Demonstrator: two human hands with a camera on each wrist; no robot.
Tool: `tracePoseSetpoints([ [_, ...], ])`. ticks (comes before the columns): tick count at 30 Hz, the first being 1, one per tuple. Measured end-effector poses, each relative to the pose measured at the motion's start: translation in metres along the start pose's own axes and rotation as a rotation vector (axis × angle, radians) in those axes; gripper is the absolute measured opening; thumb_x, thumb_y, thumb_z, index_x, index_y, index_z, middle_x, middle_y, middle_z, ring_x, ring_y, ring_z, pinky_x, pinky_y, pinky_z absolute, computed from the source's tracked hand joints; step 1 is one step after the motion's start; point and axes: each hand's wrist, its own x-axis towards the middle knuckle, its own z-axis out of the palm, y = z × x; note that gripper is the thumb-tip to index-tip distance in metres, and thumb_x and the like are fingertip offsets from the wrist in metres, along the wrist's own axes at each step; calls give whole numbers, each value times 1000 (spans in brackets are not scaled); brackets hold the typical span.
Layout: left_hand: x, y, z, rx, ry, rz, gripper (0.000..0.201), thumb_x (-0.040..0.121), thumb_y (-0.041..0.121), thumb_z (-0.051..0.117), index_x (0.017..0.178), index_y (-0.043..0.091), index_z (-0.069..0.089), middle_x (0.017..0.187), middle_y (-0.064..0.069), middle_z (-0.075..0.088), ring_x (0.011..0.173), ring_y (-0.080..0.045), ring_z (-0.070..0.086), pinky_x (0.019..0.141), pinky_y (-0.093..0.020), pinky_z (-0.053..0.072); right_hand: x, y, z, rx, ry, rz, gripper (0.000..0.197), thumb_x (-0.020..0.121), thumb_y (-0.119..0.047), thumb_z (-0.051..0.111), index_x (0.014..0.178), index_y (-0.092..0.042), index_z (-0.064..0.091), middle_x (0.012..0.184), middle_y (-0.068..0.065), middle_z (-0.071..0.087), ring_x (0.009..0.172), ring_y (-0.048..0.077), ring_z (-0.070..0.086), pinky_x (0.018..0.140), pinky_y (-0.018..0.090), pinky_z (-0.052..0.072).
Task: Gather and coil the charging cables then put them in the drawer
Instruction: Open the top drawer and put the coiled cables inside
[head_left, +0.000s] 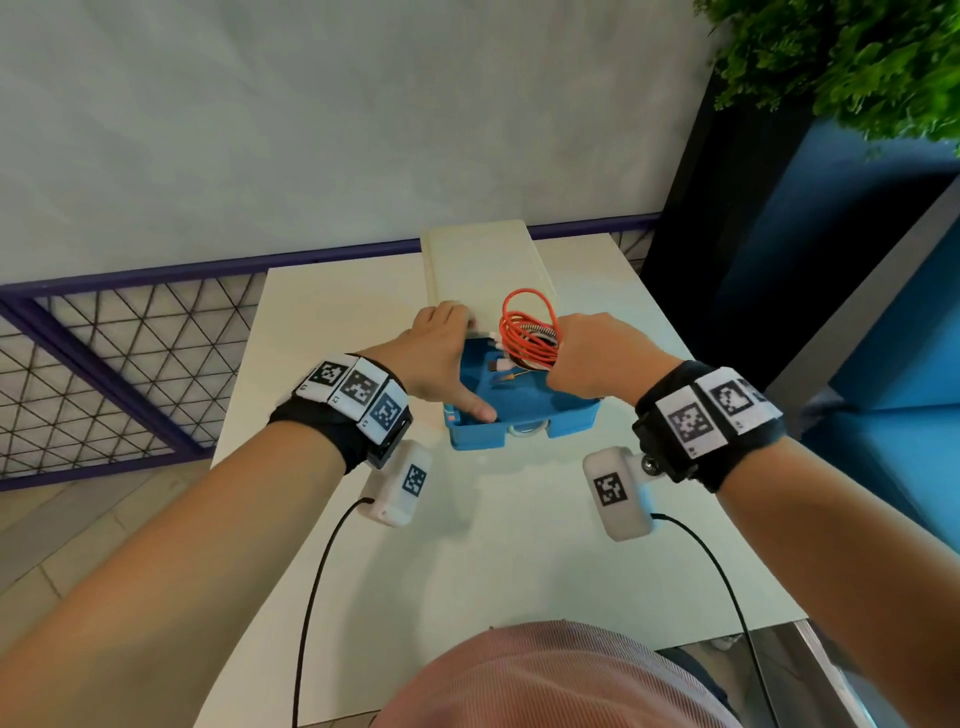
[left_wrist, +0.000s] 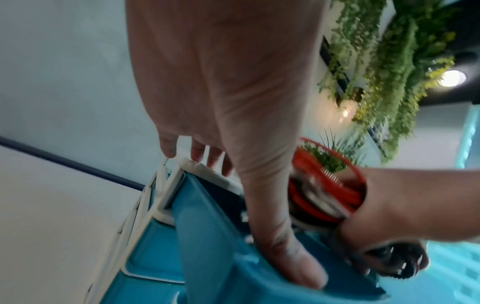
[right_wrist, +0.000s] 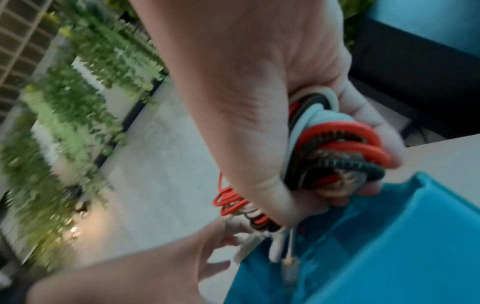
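A blue drawer (head_left: 524, 410) stands pulled out of a white cabinet (head_left: 483, 270) on the table. My right hand (head_left: 582, 358) grips a coiled bundle of red, white and braided cables (head_left: 527, 332) just above the drawer's back half; loose plug ends (head_left: 501, 366) hang into it. The right wrist view shows the fingers curled round the cable bundle (right_wrist: 337, 148) over the blue drawer (right_wrist: 389, 257). My left hand (head_left: 447, 358) rests its straight fingers on the cabinet's front edge, its thumb on the drawer's rim (left_wrist: 207, 236). The cable bundle (left_wrist: 311, 197) shows beside that thumb.
The cabinet stands at the far side of a white table (head_left: 519, 545). A purple-framed mesh fence (head_left: 130, 364) runs along the left, a blue panel (head_left: 883, 312) stands at the right, and green plants (head_left: 857, 62) hang at top right.
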Motion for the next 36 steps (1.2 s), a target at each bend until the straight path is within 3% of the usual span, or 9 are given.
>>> tracePoseSetpoints([
  [5, -16, -5, -5, -360, 70, 103, 95, 76, 40, 75, 148, 31, 14, 153, 0, 30, 139, -18, 31, 111, -36, 32, -3, -24, 7, -318, 64, 16, 8, 86, -18, 54, 89, -15, 48, 67, -1, 41, 58, 15, 44, 57, 28, 36],
  [10, -22, -7, 10, -355, 347, 206, 52, 93, 24, 57, 143, 25, 41, 138, 7, 53, 125, -1, 45, 99, -13, 31, -3, -38, 9, -381, 93, -32, 5, 91, -15, 53, 91, -15, 48, 83, -2, 52, 77, 19, 57, 65, 27, 39],
  [15, -16, -12, 24, -354, 516, 146, 25, 92, 25, 59, 114, 19, 70, 112, 3, 67, 104, -16, 61, 90, -36, 50, 2, -45, 24, -374, 57, -28, 25, 89, -14, 55, 113, -6, 51, 106, 4, 63, 94, 22, 66, 73, 28, 52],
  [18, -11, -8, 25, -288, 521, 72, 20, 90, 28, 61, 104, 20, 74, 95, 3, 64, 89, -17, 59, 74, -40, 51, 8, -44, 34, -302, 73, 1, 38, 87, -26, 60, 116, -5, 45, 108, 5, 64, 93, 21, 65, 63, 28, 43],
  [21, -6, 1, 19, -135, 511, 19, 18, 90, 29, 60, 95, 22, 76, 89, 0, 62, 86, -19, 57, 64, -32, 44, 9, -42, 41, -220, 89, 43, 69, 80, -57, 65, 120, -5, 41, 112, 7, 58, 84, 20, 59, 61, 29, 40],
  [25, 1, 10, 16, -66, 501, -51, 15, 87, 29, 61, 91, 23, 74, 94, 3, 68, 90, -20, 61, 67, -30, 45, 3, -42, 50, -127, 132, 64, 87, 76, -79, 47, 124, -8, 35, 115, 11, 53, 79, 24, 57, 58, 32, 38],
  [29, 5, 13, 18, -82, 489, -88, 12, 85, 27, 61, 87, 22, 72, 92, 2, 70, 88, -22, 63, 68, -31, 48, -8, -46, 52, -149, 396, -13, 73, 84, -69, 49, 118, -5, 49, 100, 16, 60, 69, 28, 62, 49, 29, 36],
  [33, 5, 9, 22, -89, 497, -93, 10, 85, 25, 61, 86, 20, 70, 92, 1, 68, 86, -22, 63, 70, -35, 51, -13, -48, 66, -86, 338, -43, 48, 98, -46, 40, 129, -10, 40, 115, 21, 52, 90, 38, 59, 51, 36, 38],
  [36, 6, 10, 27, -93, 539, -58, 7, 83, 18, 61, 79, 17, 66, 88, 1, 62, 81, -23, 60, 64, -35, 48, -18, -45, 72, -2, 357, -120, 42, 97, -37, 45, 130, -10, 45, 123, 24, 49, 115, 49, 51, 66, 45, 57],
])
